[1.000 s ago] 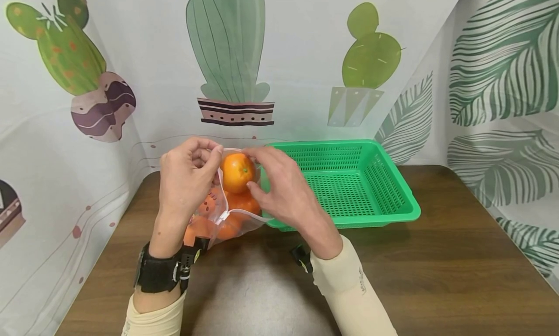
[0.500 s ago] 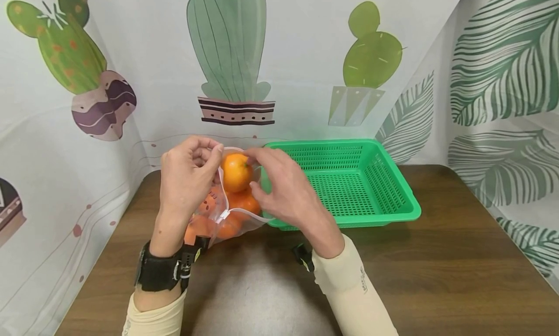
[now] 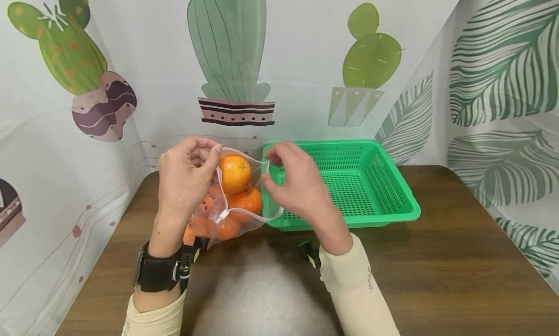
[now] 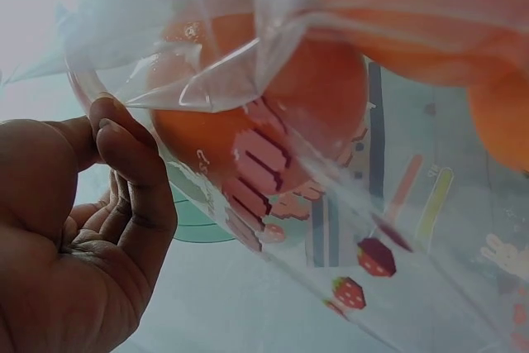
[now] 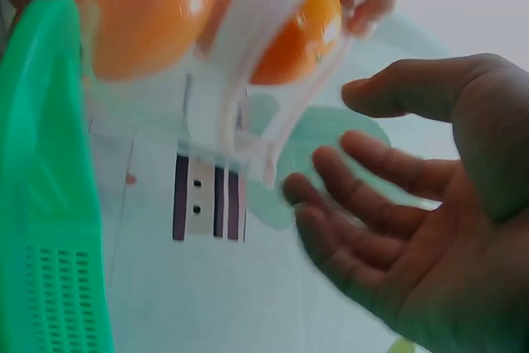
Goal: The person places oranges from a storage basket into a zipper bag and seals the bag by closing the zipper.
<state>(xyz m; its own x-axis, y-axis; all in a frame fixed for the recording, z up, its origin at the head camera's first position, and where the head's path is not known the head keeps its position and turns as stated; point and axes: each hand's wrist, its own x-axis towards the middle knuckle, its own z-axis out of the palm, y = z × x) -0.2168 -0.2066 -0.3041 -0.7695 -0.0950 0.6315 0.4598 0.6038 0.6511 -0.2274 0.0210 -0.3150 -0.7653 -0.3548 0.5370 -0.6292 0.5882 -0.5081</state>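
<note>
A clear zip bag (image 3: pixel 251 221) with a white zip edge and printed strawberries holds several oranges, its mouth spread wide. The topmost orange (image 3: pixel 235 174) lies inside near the opening, against another orange (image 3: pixel 248 201). My left hand (image 3: pixel 185 180) pinches the bag's rim between thumb and forefinger, as the left wrist view shows at the fingertips (image 4: pixel 107 109). My right hand (image 3: pixel 297 180) is just beyond the bag's right edge, over the basket's left end. In the right wrist view its fingers (image 5: pixel 372 196) are spread and loosely bent, apart from the bag and holding nothing.
A green plastic basket (image 3: pixel 408 200) with slotted walls stands right of the bag, its floor bare where visible. Both are on a brown wooden table (image 3: pixel 436 277). Behind hangs a white cloth (image 3: pixel 301 59) printed with cacti and leaves.
My right hand has let go of the top orange and moved right, out of the bag. The orange settles slightly left and the bag's mouth opens wider. My left hand stays put.
</note>
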